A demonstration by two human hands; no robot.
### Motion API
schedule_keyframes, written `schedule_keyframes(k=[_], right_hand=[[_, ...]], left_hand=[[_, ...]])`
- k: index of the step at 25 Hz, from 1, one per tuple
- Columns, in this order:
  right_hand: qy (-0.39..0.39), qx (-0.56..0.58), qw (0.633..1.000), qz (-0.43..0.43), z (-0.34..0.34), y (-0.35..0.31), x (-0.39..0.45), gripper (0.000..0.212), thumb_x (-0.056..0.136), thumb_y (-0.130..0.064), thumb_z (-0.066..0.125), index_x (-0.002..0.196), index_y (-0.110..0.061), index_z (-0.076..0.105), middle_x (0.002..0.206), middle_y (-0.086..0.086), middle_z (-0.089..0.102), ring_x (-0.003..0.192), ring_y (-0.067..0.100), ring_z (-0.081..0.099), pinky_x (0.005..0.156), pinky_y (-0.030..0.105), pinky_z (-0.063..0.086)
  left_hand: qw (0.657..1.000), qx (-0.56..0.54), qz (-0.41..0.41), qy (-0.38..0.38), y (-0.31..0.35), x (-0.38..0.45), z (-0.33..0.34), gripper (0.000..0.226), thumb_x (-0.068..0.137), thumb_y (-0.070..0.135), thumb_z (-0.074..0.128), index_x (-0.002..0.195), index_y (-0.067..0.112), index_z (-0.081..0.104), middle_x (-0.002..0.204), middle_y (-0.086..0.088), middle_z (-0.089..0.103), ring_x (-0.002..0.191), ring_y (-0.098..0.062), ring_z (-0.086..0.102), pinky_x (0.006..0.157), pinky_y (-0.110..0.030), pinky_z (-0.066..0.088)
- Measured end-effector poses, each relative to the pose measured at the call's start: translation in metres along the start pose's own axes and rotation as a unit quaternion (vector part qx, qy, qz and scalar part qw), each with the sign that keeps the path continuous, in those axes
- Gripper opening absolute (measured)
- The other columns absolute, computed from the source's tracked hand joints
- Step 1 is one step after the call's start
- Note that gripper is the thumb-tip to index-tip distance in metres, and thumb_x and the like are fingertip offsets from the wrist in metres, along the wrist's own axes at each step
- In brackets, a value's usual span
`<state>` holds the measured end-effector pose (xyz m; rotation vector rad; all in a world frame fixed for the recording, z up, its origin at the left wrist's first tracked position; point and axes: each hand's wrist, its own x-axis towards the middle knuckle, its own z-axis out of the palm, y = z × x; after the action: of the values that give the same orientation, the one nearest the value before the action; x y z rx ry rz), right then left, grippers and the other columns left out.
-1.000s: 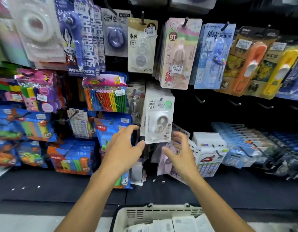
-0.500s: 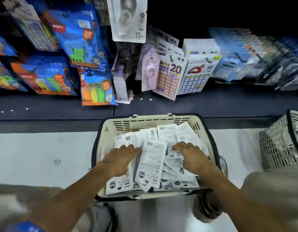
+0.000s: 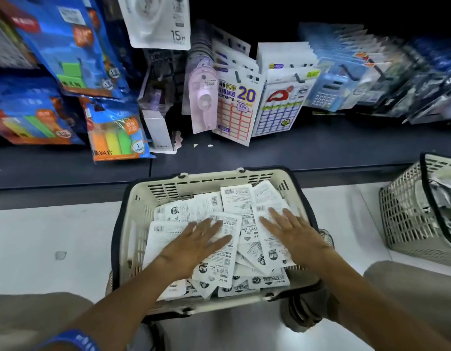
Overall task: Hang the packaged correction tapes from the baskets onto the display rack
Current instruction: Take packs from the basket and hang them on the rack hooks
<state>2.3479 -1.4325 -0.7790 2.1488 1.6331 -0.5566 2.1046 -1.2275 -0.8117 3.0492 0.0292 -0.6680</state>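
While we crouch over the cream slotted plastic basket (image 3: pixel 138 224), our left hand (image 3: pixel 194 245) and right hand (image 3: pixel 291 230) lie spread flat on its heap of glossy white correction tape packets (image 3: pixel 235 201), second mesh basket (image 3: pixel 406 216) beside, one packet (image 3: pixel 156 21) hanging on the rack above

A stationery shop is shown: packaged goods (image 3: pixel 240 107) are hung on display-rack pegs (image 3: pixel 299 77), price stickers are seen, and a shopping basket (image 3: pixel 138 224) is set on the floor.
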Motion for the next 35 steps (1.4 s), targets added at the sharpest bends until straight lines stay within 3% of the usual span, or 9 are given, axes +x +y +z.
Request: schedule_keyframes(k=[8, 11, 16, 20, 23, 27, 30, 32, 35], right_hand=[[-0.015, 0.075, 0.994, -0.084, 0.001, 0.010, 0.018, 0.121, 0.081, -0.052, 0.074, 0.153, -0.046, -0.022, 0.160, -0.017, -0.030, 0.149, 0.013, -0.021, 0.119, 0.042, -0.011], [0.048, 0.255, 0.964, -0.057, -0.009, 0.004, 0.017, 0.085, 0.091, -0.043, 0.068, 0.155, -0.049, 0.012, 0.162, -0.024, 0.011, 0.153, 0.013, 0.017, 0.123, 0.037, 0.016], [0.156, 0.726, 0.669, 0.033, -0.060, 0.000, 0.015, 0.030, 0.086, -0.045, 0.070, 0.108, -0.026, 0.077, 0.112, 0.001, 0.077, 0.103, 0.025, 0.073, 0.091, 0.050, 0.056], [0.123, 0.809, 0.574, 0.026, -0.092, -0.015, 0.016, 0.035, 0.085, -0.036, 0.067, 0.104, -0.007, 0.073, 0.101, 0.011, 0.077, 0.089, 0.027, 0.072, 0.079, 0.037, 0.057], [0.093, 0.745, 0.660, 0.010, -0.102, -0.060, 0.028, 0.022, 0.095, -0.035, 0.064, 0.108, -0.018, 0.070, 0.098, 0.004, 0.078, 0.088, 0.021, 0.076, 0.076, 0.036, 0.063], [0.233, 0.521, 0.820, 0.055, -0.085, -0.088, 0.041, 0.014, 0.105, -0.036, 0.045, 0.107, -0.034, 0.059, 0.093, -0.002, 0.073, 0.079, 0.012, 0.069, 0.077, 0.041, 0.058], [0.074, 0.205, 0.976, -0.001, -0.038, -0.044, 0.030, 0.089, 0.086, 0.001, 0.057, 0.158, -0.032, 0.017, 0.165, 0.006, 0.026, 0.146, 0.025, 0.034, 0.120, 0.048, 0.029], [-0.012, 0.116, 0.992, -0.046, -0.012, -0.036, 0.021, 0.120, 0.077, 0.005, 0.058, 0.155, -0.042, -0.020, 0.166, -0.006, -0.025, 0.155, 0.024, -0.012, 0.124, 0.046, -0.005], [0.081, 0.088, 0.989, -0.088, 0.000, -0.052, 0.030, 0.112, 0.083, -0.004, 0.064, 0.157, -0.042, -0.010, 0.166, -0.011, -0.019, 0.153, 0.018, -0.016, 0.122, 0.042, -0.010]], left_hand=[[0.960, -0.238, -0.028, 0.146, -0.037, -0.003, -0.017, 0.079, 0.095, 0.000, 0.046, 0.157, 0.040, 0.020, 0.168, 0.005, 0.012, 0.157, -0.022, -0.002, 0.128, -0.037, 0.006], [0.906, -0.362, -0.084, 0.202, -0.043, -0.007, -0.035, 0.050, 0.097, 0.001, 0.056, 0.142, 0.022, 0.057, 0.155, -0.005, 0.047, 0.151, -0.024, 0.030, 0.126, -0.036, 0.017], [0.588, -0.700, -0.289, 0.284, -0.053, -0.003, -0.069, 0.019, 0.104, 0.020, 0.053, 0.102, 0.019, 0.072, 0.100, 0.001, 0.076, 0.103, -0.026, 0.071, 0.072, -0.021, 0.055], [0.484, -0.772, -0.306, 0.276, -0.051, 0.005, -0.084, 0.023, 0.103, 0.011, 0.052, 0.112, 0.022, 0.071, 0.100, 0.004, 0.078, 0.103, -0.028, 0.071, 0.074, -0.032, 0.053], [0.418, -0.870, -0.211, 0.157, -0.041, 0.005, -0.084, 0.045, 0.102, 0.047, 0.049, 0.129, 0.016, 0.066, 0.116, -0.008, 0.077, 0.113, -0.036, 0.069, 0.083, -0.041, 0.057], [0.481, -0.826, -0.239, 0.169, -0.037, 0.001, -0.078, 0.068, 0.061, 0.033, 0.091, 0.122, 0.014, 0.068, 0.115, -0.011, 0.077, 0.096, -0.024, 0.076, 0.075, -0.034, 0.060], [0.457, -0.796, -0.333, 0.215, -0.050, -0.009, -0.063, 0.059, 0.065, 0.021, 0.087, 0.120, 0.018, 0.067, 0.110, -0.004, 0.078, 0.101, -0.024, 0.073, 0.089, -0.042, 0.055], [0.458, -0.782, -0.356, 0.225, -0.057, -0.014, -0.054, 0.051, 0.072, 0.018, 0.087, 0.119, 0.021, 0.067, 0.109, -0.001, 0.078, 0.105, -0.025, 0.072, 0.098, -0.048, 0.052], [0.487, -0.757, -0.370, 0.228, -0.061, -0.018, -0.046, 0.046, 0.075, 0.018, 0.088, 0.116, 0.025, 0.068, 0.109, 0.002, 0.078, 0.106, -0.023, 0.072, 0.098, -0.047, 0.053]])
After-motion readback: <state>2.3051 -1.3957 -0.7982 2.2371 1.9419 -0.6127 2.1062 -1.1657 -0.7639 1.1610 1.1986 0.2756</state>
